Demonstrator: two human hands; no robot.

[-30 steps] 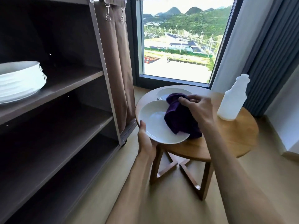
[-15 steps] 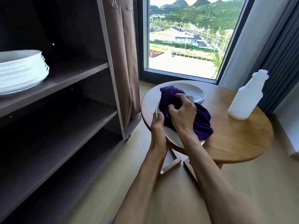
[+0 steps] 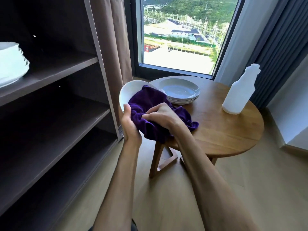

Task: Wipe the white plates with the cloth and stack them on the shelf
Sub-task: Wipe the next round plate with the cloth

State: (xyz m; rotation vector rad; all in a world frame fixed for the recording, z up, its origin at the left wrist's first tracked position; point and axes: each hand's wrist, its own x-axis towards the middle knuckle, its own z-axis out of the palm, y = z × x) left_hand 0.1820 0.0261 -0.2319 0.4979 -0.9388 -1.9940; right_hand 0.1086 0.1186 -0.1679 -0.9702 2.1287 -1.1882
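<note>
Left hand (image 3: 129,125) grips the tilted white plate (image 3: 131,90) by its rim, just off the round wooden table's (image 3: 225,130) edge; right hand (image 3: 160,115) pinches the bunched purple cloth (image 3: 150,104) against it.

Centre frame: left hand (image 3: 129,124) grips tilted white plate (image 3: 129,90); right hand (image 3: 160,115) presses purple cloth (image 3: 150,104) into it. Stacked plates (image 3: 179,90) on bench (image 3: 225,130) behind.

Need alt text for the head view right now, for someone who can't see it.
Left hand holds a tilted plate while right hand rubs it with a purple cloth. More plates and a bottle sit on the table.
</note>
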